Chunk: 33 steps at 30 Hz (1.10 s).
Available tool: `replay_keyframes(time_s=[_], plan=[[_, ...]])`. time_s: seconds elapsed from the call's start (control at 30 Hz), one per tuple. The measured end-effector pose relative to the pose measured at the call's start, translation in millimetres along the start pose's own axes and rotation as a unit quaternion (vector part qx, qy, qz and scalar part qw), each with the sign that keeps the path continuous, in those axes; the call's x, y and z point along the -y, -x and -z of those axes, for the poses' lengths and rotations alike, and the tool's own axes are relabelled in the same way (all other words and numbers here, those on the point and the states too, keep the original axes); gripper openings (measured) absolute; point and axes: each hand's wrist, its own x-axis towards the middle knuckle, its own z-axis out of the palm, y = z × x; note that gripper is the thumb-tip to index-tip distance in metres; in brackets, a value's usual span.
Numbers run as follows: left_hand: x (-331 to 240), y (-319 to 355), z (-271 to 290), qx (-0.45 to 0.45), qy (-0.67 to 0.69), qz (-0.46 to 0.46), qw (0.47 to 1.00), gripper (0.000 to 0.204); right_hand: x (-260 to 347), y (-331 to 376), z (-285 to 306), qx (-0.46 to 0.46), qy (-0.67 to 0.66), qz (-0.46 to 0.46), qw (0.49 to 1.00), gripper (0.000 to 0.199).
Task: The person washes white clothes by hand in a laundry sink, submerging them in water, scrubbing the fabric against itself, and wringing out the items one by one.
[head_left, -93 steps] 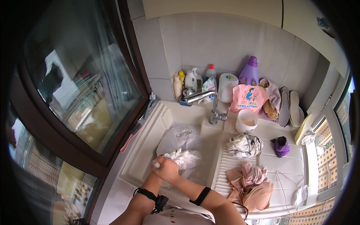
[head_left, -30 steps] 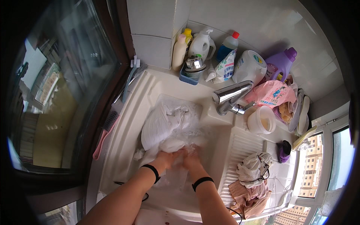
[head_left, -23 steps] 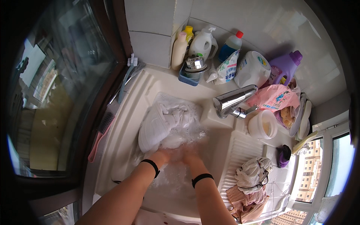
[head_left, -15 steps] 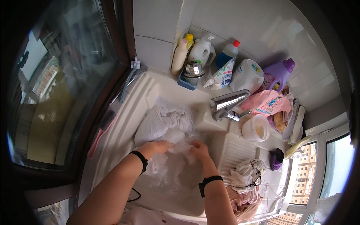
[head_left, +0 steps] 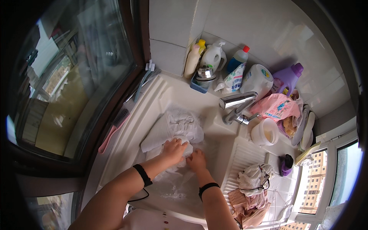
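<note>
A: Nearest first. Forearms?
B: In from the lower edge, a black band (head_left: 142, 175) on each wrist.
A: Hands?
B: Left hand (head_left: 174, 150) gripping, fingers curled over a white cloth (head_left: 187, 148). Right hand (head_left: 197, 160) closed on the cloth's right side, knuckles up. The two are close together.
A: Where is the cloth?
B: In the sink (head_left: 124, 151), above the cloudy water (head_left: 174, 191). Just beyond the left hand, a wet white heap (head_left: 184, 124).
A: To the right?
B: Pinkish clothes (head_left: 251, 209) at the ribbed board (head_left: 245, 153); a white garment (head_left: 254, 178), dark-trimmed, touching them. Purple item (head_left: 286, 165) farther right.
A: Farther off?
B: White tub (head_left: 264, 131) near the tap (head_left: 238, 103). Behind, pink bag (head_left: 278, 106), purple bottle (head_left: 285, 79), white jug (head_left: 212, 56). Pink-handled brush (head_left: 112, 134) along the left ledge.
</note>
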Motion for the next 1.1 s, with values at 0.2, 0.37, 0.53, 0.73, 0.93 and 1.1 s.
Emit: replay_keyframes(time_s=[0.2, 0.37, 0.53, 0.73, 0.93, 1.1], plan=[[-14, -2, -24, -0.027, -0.259, 0.031, 0.965, 0.079, -14, 8, -15, 0.039, 0.009, -0.014, 0.999, 0.04], [11, -24, -47, -0.033, -0.3, 0.021, 0.953, 0.079, -14, 15, -27, 0.051, 0.021, -0.008, 0.998, 0.055], [45, -56, -71, 0.002, -0.371, 0.002, 0.929, 0.075, 8, 1, -24, 0.126, 0.069, -0.074, 0.987, 0.072], [39, -82, -32, -0.003, -0.169, 0.016, 0.986, 0.072, 20, -14, 17, 0.112, 0.0, -0.103, 0.988, 0.069], [14, -46, -4, -0.066, 0.036, -0.047, 0.996, 0.059, -27, -7, -5, 0.055, 0.05, -0.201, 0.977, 0.06], [22, -18, -29, -0.13, 0.337, 0.09, 0.928, 0.061, 25, -7, 12, -0.109, -0.129, -0.26, 0.951, 0.039]])
